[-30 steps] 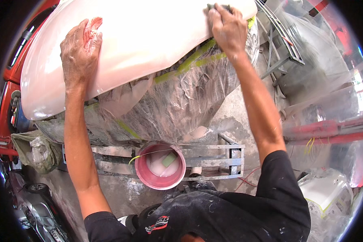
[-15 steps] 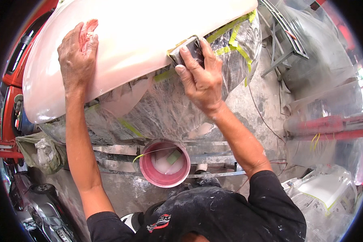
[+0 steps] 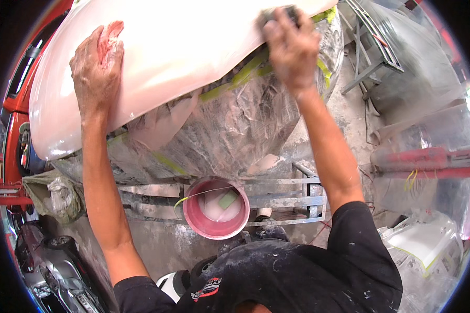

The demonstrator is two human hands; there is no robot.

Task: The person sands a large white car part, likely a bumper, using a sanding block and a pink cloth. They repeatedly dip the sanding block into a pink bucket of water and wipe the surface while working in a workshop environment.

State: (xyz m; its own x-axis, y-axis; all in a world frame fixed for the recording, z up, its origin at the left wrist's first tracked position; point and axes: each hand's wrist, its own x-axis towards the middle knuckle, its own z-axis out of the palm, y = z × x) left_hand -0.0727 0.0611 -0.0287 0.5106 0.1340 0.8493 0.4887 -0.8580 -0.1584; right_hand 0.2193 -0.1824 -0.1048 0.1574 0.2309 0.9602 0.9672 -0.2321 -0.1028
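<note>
Block (image 3: pixel 268 17), dark and blurred, sits on the pale panel (image 3: pixel 177 52) near its right end, your right hand (image 3: pixel 292 55) gripping it, fingers curled; your left hand (image 3: pixel 95 73) loosely holds red cloth (image 3: pixel 107 39). Looks like a rubbing stroke; the next calls for even pressure.

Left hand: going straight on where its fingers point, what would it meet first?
The left hand would probably meet only more pale panel; the way looks free to the picture's top edge, though depth is unclear.
</note>
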